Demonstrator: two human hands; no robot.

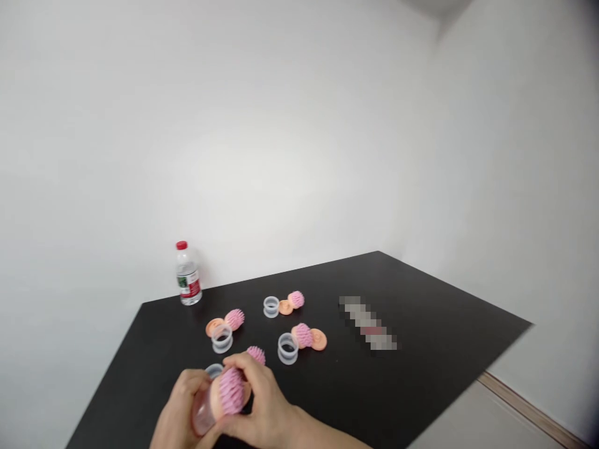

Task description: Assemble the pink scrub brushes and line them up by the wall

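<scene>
1. Pink bristled silicone brush head [231, 391] is held in both hands near the close edge of the table, with its spiky dome against a clear plastic cup [203, 413].
2. Right hand [264, 399]: its curled fingers [246, 363] are closed over the bristles, gripping the brush head from the far side.
3. Left hand [180, 408]: it is closed around the clear plastic cup, though the cup and brush head hide part of the grip, so its tightness cannot be judged.
4. Just beyond the hands lie a second pink bristled head [256, 355] and a clear plastic ring [214, 370], both partly hidden. A sudden knuckle movement could knock them.
5. Farther out on the matte black table [421, 349], three groups of clear rings, peach discs and pink heads sit well apart. Round pieces could roll if bumped.
6. Smooth plastic and springy bristles may slip if the grip eases, and a dropped piece could scatter the others. A clear plastic water bottle with a red cap [188, 274] stands far left, within reach of a wide swing.
</scene>
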